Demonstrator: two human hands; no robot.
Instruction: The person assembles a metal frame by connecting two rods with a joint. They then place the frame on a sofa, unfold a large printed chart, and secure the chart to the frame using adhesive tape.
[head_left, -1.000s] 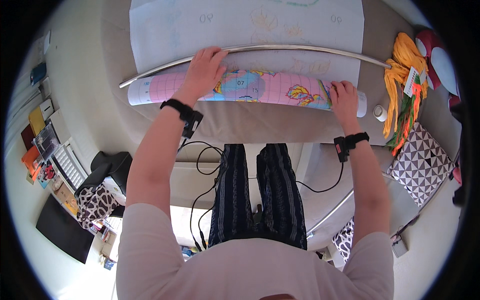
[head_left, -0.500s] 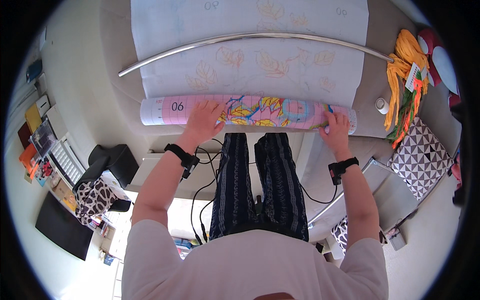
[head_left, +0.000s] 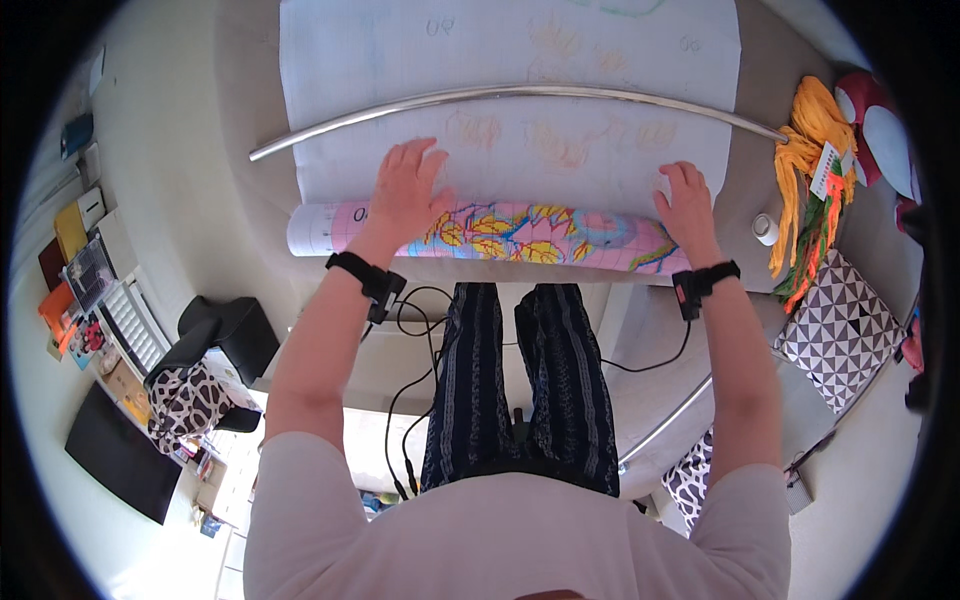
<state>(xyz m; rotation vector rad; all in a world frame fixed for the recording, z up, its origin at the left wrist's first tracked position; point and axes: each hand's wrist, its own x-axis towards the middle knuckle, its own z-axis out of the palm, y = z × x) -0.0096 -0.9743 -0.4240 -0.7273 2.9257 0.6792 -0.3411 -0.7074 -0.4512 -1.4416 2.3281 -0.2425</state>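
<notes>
A wide printed cross-stitch cloth (head_left: 350,160) lies pale side up on a grey cushioned surface. Its near end is wound into a roll (head_left: 530,235) that shows pink grid and yellow leaves. Over the left part of this roll is my left hand (head_left: 408,195), open, with its fingers stretched toward the far side. My right hand (head_left: 688,205), also open with fingers slightly bent, hovers at the roll's right end. Whether either palm touches the roll I cannot tell. Beyond both hands, a silver metal rod (head_left: 520,91) crosses the cloth from side to side.
Yellow thread hanks (head_left: 818,115) and green and orange threads (head_left: 815,235) lie at the right, with a small white cylinder (head_left: 765,229) beside them. A triangle-patterned cushion (head_left: 840,330) is nearer. Black cables (head_left: 390,400) hang from my wristbands. A black chair (head_left: 228,335) stands left.
Both hands have come off the roll's surface and reached farther forward, fingers now extended past it. The cloth, roll and rod appear slightly lower in view.
</notes>
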